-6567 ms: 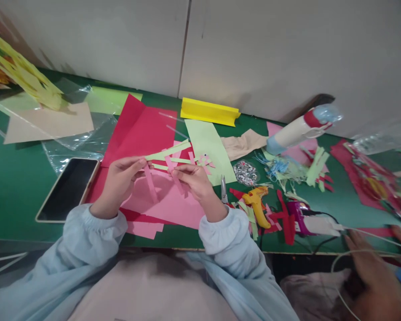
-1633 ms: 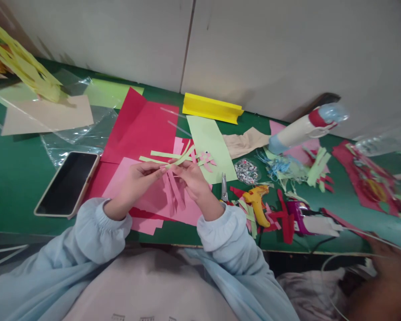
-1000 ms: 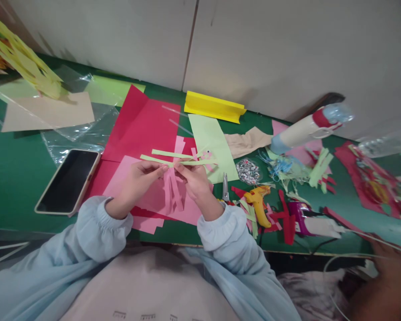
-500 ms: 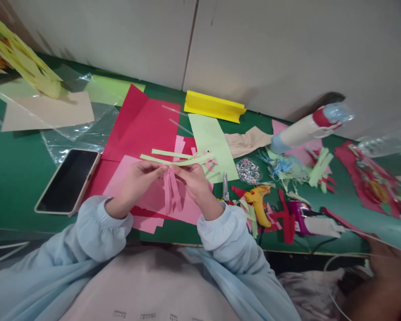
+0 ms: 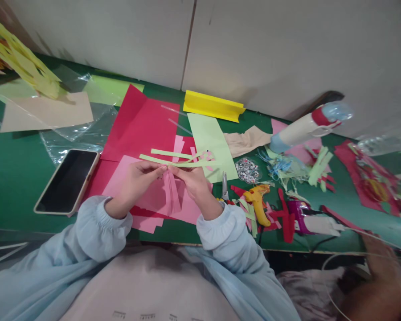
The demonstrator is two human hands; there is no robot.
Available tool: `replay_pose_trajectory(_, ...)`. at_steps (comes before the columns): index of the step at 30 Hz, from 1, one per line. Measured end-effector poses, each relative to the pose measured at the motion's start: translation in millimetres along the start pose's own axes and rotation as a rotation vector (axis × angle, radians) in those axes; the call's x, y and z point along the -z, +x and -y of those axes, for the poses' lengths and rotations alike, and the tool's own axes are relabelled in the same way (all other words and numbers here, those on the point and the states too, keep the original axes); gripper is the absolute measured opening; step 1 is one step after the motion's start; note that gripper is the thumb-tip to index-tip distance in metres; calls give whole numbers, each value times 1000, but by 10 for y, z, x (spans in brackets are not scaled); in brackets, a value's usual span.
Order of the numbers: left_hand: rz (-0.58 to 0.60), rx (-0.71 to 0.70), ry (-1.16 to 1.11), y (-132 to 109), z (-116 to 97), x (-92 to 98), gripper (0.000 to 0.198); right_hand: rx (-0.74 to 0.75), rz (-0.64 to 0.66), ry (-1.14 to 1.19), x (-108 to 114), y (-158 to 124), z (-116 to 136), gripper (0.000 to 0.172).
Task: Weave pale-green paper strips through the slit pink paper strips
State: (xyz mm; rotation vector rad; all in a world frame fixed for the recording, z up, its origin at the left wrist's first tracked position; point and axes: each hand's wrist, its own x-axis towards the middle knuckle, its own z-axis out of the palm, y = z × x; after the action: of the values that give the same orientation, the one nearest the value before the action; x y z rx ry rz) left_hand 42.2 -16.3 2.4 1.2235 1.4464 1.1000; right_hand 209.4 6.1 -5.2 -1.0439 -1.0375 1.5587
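Observation:
My left hand [image 5: 137,180] and my right hand [image 5: 193,182] meet fingertip to fingertip above a pink paper sheet [image 5: 187,209]. Both pinch a bundle of paper strips. Light green strips [image 5: 169,156] fan out left and right from the pinch, and pink strips [image 5: 172,194] hang down from it. Both hands are closed on the bundle. Red paper sheets [image 5: 143,127] lie under and behind the pink sheet.
A phone [image 5: 67,180] lies left of my hands. To the right lie scissors [image 5: 224,187], a yellow glue gun [image 5: 258,203], a bag of small beads [image 5: 247,169], a white bottle [image 5: 304,127] and paper scraps. Another person's hand [image 5: 381,272] is at lower right.
Over the last seconds my hands drew together, gathering the strips into one pinch. In the last half second the green strips shifted slightly; the other person's hand moved a little.

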Motion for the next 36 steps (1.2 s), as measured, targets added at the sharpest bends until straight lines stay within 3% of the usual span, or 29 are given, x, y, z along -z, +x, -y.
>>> replay_pose_trajectory(15,-4,-5,27,-4,-47,5,22,-25,39,64,30,6,2,40)
replay_pose_trajectory(21,-31,20,-71,9,-1,9,26,-110,112,6,44,6,13,29)
replay_pose_trajectory(36,-28,16,-67,5,-15,0,26,-86,91,-83,49,8,9,26)
